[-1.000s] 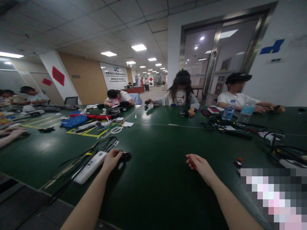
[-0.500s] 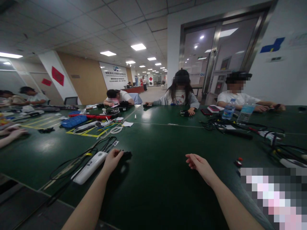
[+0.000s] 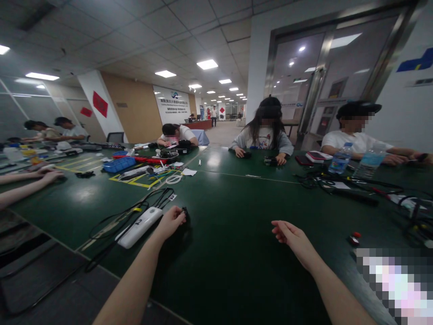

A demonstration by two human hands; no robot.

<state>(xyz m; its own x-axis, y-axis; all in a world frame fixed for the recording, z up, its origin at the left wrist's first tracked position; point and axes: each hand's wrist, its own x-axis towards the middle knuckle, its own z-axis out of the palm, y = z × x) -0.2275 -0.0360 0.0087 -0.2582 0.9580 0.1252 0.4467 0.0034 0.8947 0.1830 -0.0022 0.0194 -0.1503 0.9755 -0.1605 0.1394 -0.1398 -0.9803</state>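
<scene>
My left hand pinches a small black object just above the green table, beyond the end of a white power strip marked 2. The fingers cover part of the object, and its kind is too dark to make out. Over to the right, my right hand hovers by itself above the tabletop. Its fingers are loosely curled together, and I see nothing in them.
Black cables run around the power strip. Behind it lie a blue tray, loose wires and a white cable coil. Water bottles, more cables and a small red-and-black item are at right. Co-workers sit around the table.
The camera has turned slightly left, so the scene sits further right. In my left hand the black object has tilted from lying sideways to more upright. My right hand keeps its curled pose.
</scene>
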